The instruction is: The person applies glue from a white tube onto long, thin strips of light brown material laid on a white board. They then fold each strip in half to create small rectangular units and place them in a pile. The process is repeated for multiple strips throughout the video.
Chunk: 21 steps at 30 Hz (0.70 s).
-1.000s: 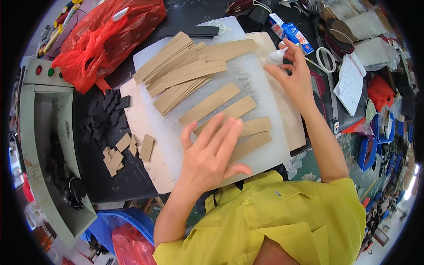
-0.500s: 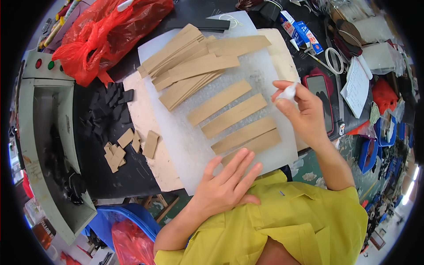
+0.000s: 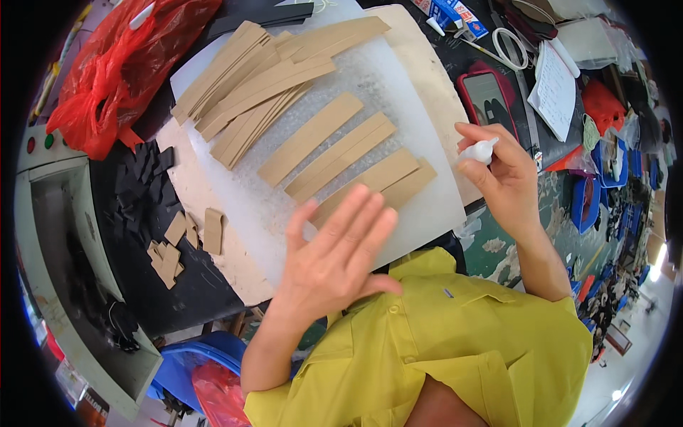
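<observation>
Over the black bench point(image 3: 192, 299) lies a translucent white plastic sheet point(image 3: 441, 206), a bulging red plastic bag point(image 3: 121, 64) crowding its far left side and small black rectangular pieces point(image 3: 142, 178) strewn nearer. On it sit a heap of long tan strips point(image 3: 242, 85) and a row of four more strips point(image 3: 311, 139), the nearest partly blocked from me by the left hand point(image 3: 324, 267), fingers spread, gripping nothing. Right of the sheet, the right hand point(image 3: 498, 156) pinches a small white nozzled bottle point(image 3: 478, 151).

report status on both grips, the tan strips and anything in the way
Right grip holding small white bottle. Tan strips on white sheet: some in a row, others piled. Left grip open, partly hiding nearest strips, contact unclear.
</observation>
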Each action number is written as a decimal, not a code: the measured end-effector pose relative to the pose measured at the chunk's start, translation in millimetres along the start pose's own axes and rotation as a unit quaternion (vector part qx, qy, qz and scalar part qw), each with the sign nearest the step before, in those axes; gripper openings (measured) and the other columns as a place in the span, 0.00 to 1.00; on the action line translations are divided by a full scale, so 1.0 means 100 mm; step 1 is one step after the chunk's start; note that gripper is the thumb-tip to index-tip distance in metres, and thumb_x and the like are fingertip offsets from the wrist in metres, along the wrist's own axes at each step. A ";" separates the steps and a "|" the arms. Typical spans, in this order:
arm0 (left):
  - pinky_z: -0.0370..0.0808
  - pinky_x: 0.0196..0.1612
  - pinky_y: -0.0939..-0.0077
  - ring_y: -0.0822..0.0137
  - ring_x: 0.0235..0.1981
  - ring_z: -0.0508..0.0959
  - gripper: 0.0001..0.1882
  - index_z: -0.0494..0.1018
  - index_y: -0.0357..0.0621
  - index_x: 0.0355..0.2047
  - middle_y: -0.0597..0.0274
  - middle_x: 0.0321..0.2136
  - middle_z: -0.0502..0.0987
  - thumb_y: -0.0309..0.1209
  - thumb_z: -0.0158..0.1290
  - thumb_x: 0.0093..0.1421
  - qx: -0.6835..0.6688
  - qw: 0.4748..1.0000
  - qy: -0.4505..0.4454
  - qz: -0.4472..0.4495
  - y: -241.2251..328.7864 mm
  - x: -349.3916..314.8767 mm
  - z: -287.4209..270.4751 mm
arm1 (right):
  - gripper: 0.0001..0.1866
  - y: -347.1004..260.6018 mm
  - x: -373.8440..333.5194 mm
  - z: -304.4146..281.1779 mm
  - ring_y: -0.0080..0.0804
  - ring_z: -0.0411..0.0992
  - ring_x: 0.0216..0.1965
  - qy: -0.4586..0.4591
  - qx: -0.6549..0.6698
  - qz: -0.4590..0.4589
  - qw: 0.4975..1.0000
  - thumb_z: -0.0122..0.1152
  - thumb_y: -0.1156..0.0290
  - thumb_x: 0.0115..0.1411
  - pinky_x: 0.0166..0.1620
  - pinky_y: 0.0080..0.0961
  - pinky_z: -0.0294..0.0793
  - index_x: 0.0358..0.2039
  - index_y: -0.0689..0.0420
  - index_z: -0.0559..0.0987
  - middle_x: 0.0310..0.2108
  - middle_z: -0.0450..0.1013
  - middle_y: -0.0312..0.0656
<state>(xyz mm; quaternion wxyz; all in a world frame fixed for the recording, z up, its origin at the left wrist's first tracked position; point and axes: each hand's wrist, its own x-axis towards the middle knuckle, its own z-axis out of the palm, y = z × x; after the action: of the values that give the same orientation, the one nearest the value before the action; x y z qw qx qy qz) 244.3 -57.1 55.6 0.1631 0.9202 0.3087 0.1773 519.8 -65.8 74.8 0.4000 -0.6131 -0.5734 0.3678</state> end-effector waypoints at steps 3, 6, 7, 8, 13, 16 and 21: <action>0.50 0.66 0.46 0.56 0.62 0.74 0.48 0.71 0.38 0.58 0.52 0.57 0.76 0.70 0.46 0.55 0.002 1.000 -0.023 -0.007 0.07 0.05 0.08 | 0.21 0.01 -0.01 0.01 0.20 0.71 0.40 -0.005 -0.027 -0.035 0.999 0.69 0.78 0.58 0.44 0.19 0.71 0.53 0.63 0.79 0.38 0.74 0.38; 0.51 0.66 0.46 0.57 0.63 0.73 0.48 0.70 0.40 0.59 0.52 0.59 0.75 0.70 0.46 0.55 0.008 0.999 -0.026 -0.032 0.15 0.11 0.11 | 0.21 0.01 -0.08 0.09 0.21 0.74 0.39 0.025 0.025 0.000 0.999 0.72 0.77 0.55 0.43 0.20 0.73 0.50 0.63 0.80 0.40 0.77 0.38; 0.52 0.66 0.47 0.57 0.63 0.72 0.47 0.70 0.41 0.60 0.52 0.59 0.75 0.70 0.46 0.56 0.008 0.999 -0.022 -0.042 0.17 0.12 0.10 | 0.21 0.00 -0.09 0.11 0.22 0.75 0.39 0.039 0.059 0.023 0.997 0.73 0.77 0.55 0.43 0.20 0.73 0.49 0.63 0.80 0.40 0.77 0.38; 0.52 0.66 0.47 0.57 0.63 0.72 0.47 0.70 0.42 0.60 0.52 0.59 0.74 0.69 0.46 0.56 0.001 0.999 -0.020 -0.027 0.19 0.10 0.10 | 0.20 0.00 -0.11 0.09 0.24 0.76 0.38 0.034 0.058 0.039 0.997 0.74 0.77 0.53 0.42 0.21 0.74 0.48 0.63 0.81 0.40 0.78 0.39; 0.50 0.67 0.47 0.56 0.63 0.72 0.43 0.71 0.44 0.60 0.52 0.60 0.74 0.68 0.45 0.59 0.004 0.999 -0.046 0.009 0.22 -0.16 0.17 | 0.19 0.02 -0.15 -0.02 0.31 0.78 0.36 -0.011 -0.101 -0.037 0.994 0.76 0.76 0.51 0.40 0.24 0.76 0.44 0.59 0.82 0.37 0.80 0.41; 0.60 0.62 0.50 0.54 0.59 0.75 0.39 0.75 0.45 0.54 0.52 0.56 0.77 0.66 0.46 0.61 0.002 0.999 -0.021 0.031 0.20 -0.19 0.10 | 0.18 -0.10 -0.16 0.03 0.34 0.78 0.34 -0.017 -0.182 -0.100 0.978 0.75 0.76 0.51 0.37 0.27 0.77 0.43 0.58 0.82 0.36 0.79 0.42; 0.72 0.43 0.62 0.57 0.46 0.78 0.27 0.79 0.44 0.43 0.54 0.45 0.82 0.56 0.54 0.64 -0.005 0.994 0.092 0.056 0.19 -0.41 0.12 | 0.18 -0.17 -0.13 0.05 0.37 0.76 0.34 -0.020 -0.291 -0.266 0.919 0.70 0.79 0.44 0.35 0.30 0.75 0.39 0.59 0.82 0.35 0.78 0.40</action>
<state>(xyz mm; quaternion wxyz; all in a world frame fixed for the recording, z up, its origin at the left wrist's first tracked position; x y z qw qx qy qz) 228.7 -99.0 43.5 0.1285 0.9147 0.2699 0.2719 506.9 -78.2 87.9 0.2752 -0.5202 -0.8048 0.0769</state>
